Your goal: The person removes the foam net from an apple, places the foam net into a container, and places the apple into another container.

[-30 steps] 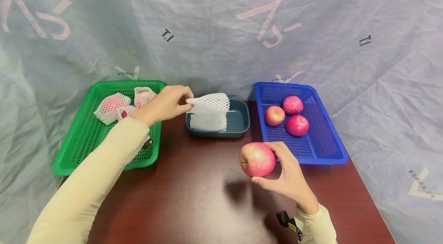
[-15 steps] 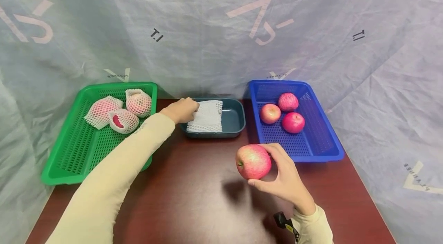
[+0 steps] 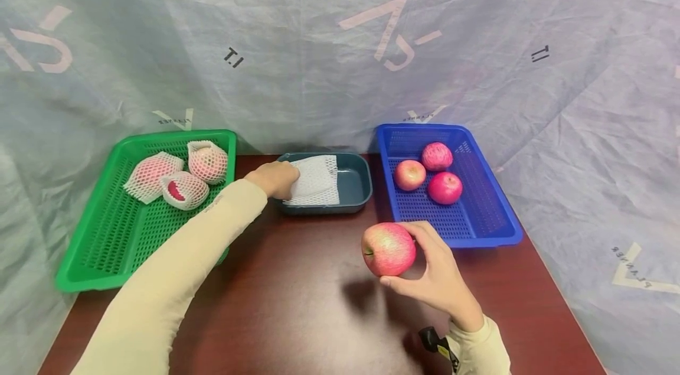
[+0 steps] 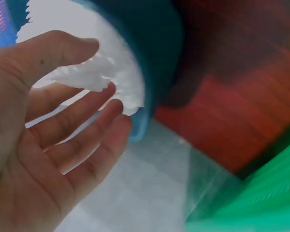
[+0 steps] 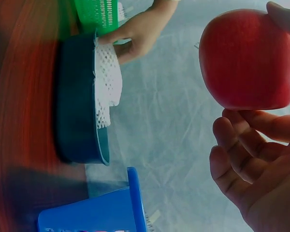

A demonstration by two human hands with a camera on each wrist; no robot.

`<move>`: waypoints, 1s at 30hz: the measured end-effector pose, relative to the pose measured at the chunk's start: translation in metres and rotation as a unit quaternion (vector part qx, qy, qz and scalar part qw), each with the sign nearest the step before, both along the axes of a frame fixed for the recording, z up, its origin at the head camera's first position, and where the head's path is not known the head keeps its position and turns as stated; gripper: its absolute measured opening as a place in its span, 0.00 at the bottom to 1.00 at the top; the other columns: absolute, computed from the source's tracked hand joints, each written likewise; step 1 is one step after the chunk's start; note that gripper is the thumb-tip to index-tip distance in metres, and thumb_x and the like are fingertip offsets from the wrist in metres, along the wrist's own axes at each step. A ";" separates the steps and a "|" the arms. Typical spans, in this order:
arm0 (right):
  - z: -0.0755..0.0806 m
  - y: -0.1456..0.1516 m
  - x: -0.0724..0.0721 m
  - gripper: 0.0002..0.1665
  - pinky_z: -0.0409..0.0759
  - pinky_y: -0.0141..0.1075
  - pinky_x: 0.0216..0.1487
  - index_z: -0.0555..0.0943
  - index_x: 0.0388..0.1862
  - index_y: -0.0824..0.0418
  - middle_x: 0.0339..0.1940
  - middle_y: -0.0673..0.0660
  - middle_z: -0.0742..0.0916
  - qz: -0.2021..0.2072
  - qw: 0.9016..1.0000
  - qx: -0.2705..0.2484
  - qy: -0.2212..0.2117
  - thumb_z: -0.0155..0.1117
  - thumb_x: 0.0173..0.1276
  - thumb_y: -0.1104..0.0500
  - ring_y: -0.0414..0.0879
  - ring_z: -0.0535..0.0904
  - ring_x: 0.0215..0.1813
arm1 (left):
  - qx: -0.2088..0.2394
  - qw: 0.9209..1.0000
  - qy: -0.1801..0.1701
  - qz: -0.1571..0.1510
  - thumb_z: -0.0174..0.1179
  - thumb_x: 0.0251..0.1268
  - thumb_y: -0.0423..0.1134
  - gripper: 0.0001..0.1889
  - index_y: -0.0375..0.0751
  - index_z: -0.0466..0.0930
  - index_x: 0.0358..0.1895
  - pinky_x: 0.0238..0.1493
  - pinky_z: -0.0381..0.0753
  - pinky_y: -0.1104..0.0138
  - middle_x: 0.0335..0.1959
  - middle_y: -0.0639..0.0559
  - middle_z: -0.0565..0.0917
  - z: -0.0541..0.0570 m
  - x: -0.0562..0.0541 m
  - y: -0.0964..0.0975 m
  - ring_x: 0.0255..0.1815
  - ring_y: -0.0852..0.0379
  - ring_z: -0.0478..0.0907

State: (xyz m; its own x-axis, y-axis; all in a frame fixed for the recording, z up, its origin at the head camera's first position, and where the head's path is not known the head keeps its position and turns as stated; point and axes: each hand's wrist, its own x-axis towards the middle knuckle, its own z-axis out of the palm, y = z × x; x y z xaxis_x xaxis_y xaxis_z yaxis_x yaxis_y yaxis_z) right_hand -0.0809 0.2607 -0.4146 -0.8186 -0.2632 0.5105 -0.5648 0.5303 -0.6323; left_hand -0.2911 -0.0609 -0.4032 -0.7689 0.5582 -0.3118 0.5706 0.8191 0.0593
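Observation:
My right hand holds a red apple above the table, its thumb and fingers on opposite sides and the stem turned left. My left hand is at the left end of the dark teal tray. White foam net sleeves lie in that tray. In the left wrist view the foam net passes between my thumb and fingers, whose tips stand apart. The head view hides my left fingertips.
A green basket at left holds foam-netted apples. A blue basket at right holds three bare apples. Both stand on the brown table. A grey printed cloth hangs behind.
My left hand held up a foam net one second ago; that net now lies in the tray, and the hand has lowered to the tray's left end. My right hand keeps the apple nearly still.

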 end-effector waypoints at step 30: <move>0.012 -0.006 0.002 0.50 0.74 0.31 0.53 0.78 0.62 0.52 0.53 0.47 0.81 -0.006 1.000 0.016 -0.006 0.89 0.35 0.50 0.44 0.76 0.55 | 0.207 0.959 0.192 0.005 0.71 0.56 0.34 0.16 0.34 0.79 0.46 0.44 0.81 0.55 0.40 0.46 0.81 0.065 0.177 -0.084 0.40 0.46 0.81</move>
